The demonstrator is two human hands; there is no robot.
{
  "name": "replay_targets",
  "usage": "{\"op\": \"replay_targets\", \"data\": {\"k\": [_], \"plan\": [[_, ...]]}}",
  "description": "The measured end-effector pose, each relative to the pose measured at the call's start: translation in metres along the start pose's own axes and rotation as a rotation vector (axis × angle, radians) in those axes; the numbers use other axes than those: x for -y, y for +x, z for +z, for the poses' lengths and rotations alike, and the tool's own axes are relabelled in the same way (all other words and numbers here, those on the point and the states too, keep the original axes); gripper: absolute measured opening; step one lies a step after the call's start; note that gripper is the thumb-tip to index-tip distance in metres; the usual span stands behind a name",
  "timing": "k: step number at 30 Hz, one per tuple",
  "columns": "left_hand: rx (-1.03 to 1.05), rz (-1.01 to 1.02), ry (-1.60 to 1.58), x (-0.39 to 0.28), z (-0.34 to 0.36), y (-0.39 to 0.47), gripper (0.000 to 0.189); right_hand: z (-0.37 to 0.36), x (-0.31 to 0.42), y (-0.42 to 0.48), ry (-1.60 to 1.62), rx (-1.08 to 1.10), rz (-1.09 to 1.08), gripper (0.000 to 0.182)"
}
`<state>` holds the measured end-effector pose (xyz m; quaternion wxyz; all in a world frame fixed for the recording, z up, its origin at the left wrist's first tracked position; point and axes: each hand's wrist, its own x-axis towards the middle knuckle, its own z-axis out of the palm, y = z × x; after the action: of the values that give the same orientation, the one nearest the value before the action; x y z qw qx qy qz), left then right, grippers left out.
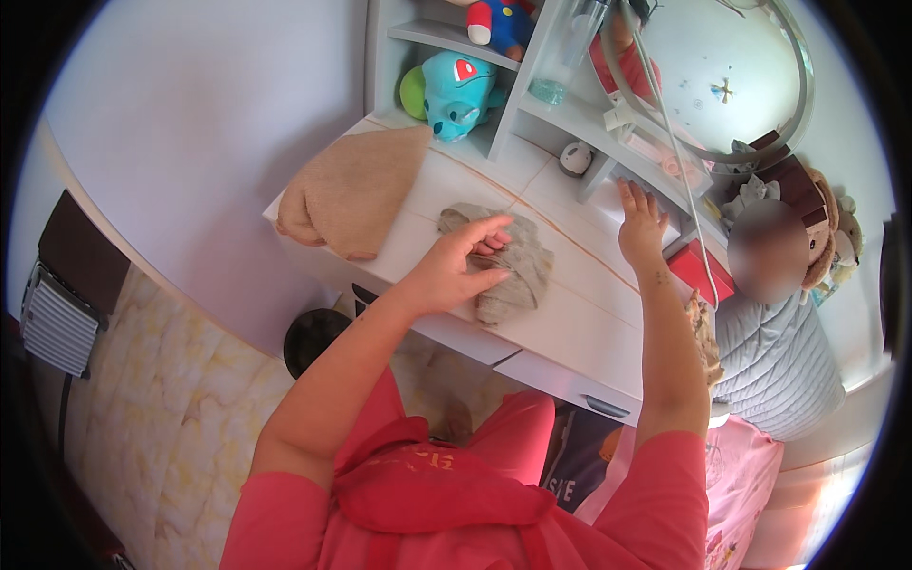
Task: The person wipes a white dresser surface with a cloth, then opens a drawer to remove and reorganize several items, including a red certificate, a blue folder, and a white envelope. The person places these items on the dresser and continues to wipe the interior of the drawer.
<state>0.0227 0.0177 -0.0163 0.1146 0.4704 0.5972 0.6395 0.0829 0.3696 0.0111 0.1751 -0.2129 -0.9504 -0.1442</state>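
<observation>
My left hand (474,263) hovers above a crumpled grey cloth (524,278) on the white dressing table (584,328); its fingers are curled apart, and whether it touches the cloth is hard to tell. Further right, my right hand (641,221) reaches to a low compartment of the grey shelf unit, fingers spread, by a white box-like thing (613,203) that it partly hides. A folded brown cloth (363,192) lies at the table's left end.
A teal plush toy (459,92) sits in the shelf unit (504,121). A small white round object (576,158) and a red box (702,271) stand near my right hand. A white cable (677,149) hangs before the round mirror (741,78). A black bin (313,340) stands below.
</observation>
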Motion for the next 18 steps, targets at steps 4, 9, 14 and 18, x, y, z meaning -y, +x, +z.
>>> {"op": "replay_targets", "data": {"k": [4, 9, 14, 18], "plan": [[-0.009, -0.032, 0.013, -0.002, 0.000, 0.000, 0.063, 0.005, -0.008, 0.011, 0.042, -0.015, 0.007, 0.076], [-0.025, -0.054, -0.013, -0.002, -0.001, 0.001, 0.061, 0.001, -0.013, 0.015, 0.117, 0.055, -0.026, 0.073], [-0.031, -0.059, -0.018, -0.003, 0.001, 0.002, 0.059, 0.016, -0.021, 0.009, 0.131, -0.100, -0.076, 0.064], [-0.032, -0.032, 0.004, 0.000, 0.000, 0.001, 0.058, 0.011, -0.014, 0.014, 0.226, -0.120, -0.050, 0.050]]}}
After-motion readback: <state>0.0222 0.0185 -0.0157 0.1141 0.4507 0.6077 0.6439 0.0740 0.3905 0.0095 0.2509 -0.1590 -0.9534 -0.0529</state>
